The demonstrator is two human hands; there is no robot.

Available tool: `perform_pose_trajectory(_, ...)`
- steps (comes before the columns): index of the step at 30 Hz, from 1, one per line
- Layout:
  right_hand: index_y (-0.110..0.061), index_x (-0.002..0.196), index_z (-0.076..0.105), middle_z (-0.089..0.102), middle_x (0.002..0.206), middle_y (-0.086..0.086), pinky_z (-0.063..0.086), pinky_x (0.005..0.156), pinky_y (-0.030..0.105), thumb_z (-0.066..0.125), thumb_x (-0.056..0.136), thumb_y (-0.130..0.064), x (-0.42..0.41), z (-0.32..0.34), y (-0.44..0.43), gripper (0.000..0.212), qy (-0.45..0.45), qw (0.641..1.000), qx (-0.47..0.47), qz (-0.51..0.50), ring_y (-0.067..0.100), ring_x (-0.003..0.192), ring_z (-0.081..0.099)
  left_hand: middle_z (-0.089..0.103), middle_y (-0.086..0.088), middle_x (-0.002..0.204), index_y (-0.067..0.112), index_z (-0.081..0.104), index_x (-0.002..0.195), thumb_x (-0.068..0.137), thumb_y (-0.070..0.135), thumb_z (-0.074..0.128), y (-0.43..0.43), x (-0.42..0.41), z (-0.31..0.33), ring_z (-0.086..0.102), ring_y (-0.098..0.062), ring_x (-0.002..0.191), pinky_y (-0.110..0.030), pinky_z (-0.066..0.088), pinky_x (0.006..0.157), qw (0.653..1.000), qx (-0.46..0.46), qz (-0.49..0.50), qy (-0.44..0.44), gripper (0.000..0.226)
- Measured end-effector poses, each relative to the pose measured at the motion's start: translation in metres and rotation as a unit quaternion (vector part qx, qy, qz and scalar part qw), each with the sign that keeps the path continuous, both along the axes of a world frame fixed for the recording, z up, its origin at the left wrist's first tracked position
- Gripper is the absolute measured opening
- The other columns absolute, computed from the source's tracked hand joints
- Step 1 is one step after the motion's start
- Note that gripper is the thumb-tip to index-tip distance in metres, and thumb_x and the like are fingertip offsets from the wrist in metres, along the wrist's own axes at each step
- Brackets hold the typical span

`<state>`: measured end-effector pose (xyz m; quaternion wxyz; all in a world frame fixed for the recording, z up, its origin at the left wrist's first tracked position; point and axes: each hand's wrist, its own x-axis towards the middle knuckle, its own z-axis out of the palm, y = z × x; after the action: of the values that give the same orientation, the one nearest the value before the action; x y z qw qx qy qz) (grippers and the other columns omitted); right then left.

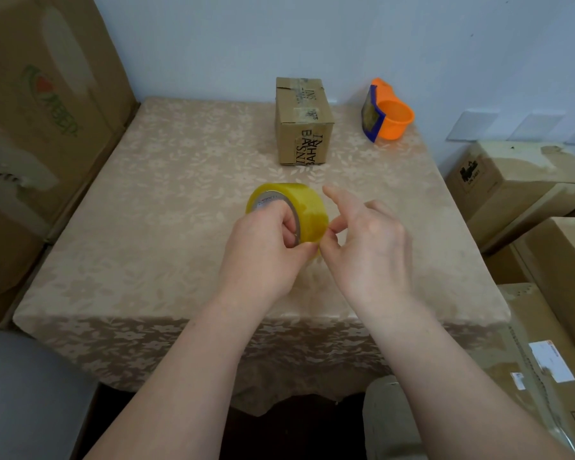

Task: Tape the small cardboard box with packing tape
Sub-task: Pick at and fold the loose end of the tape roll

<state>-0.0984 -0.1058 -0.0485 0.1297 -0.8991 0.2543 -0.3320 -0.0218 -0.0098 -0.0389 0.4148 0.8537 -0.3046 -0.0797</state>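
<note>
A small brown cardboard box with black lettering stands toward the far side of the table, its top flaps closed. A roll of yellowish packing tape is held above the table's middle, well short of the box. My left hand grips the roll through its core, thumb at the lower edge. My right hand pinches at the roll's right edge with thumb and a fingertip, while the index finger points up and away. Whether a tape end is lifted I cannot tell.
An orange tape dispenser with a blue blade guard lies at the far right of the table, which has a beige floral cloth. Large cardboard boxes flank the left side, and several more boxes are stacked on the right.
</note>
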Motion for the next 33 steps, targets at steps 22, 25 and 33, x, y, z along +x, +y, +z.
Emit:
perform_pose_trajectory(22,-0.021,0.079,0.067,0.067,0.088,0.001,0.042,0.071,0.024,0.068,0.082,-0.024,0.007,-0.004,-0.012,0.005,-0.04,0.966,0.255,0.022,0.014,0.081,0.06,0.058,0.002,0.065,0.016,0.059,0.078,0.071,0.019,0.077,0.004,0.011,-0.003,0.053,-0.014,0.058,-0.036,0.049,0.062,0.991,-0.075,0.01,0.107,0.019)
perform_pose_trajectory(25,-0.017,0.079,0.064,0.062,0.086,0.001,0.038,0.069,0.023,0.065,0.084,-0.02,0.007,-0.005,-0.01,0.007,-0.038,0.973,0.225,0.039,0.015,0.081,0.056,0.058,0.003,0.065,0.015,0.059,0.079,0.071,0.019,0.077,0.004,0.011,-0.003,0.052,-0.014,0.059,-0.037,0.049,0.062,0.991,-0.072,0.008,0.111,0.019)
perform_pose_trajectory(33,-0.008,0.081,0.054,0.059,0.085,0.01,0.034,0.068,0.032,0.05,0.085,-0.017,0.002,-0.001,-0.003,0.01,-0.015,0.996,-0.014,0.084,0.022,0.086,0.042,0.061,-0.001,0.069,0.023,0.057,0.091,0.078,0.014,0.072,0.009,0.012,0.001,0.056,-0.016,0.064,-0.042,0.049,0.07,0.968,-0.136,0.0,0.209,0.022)
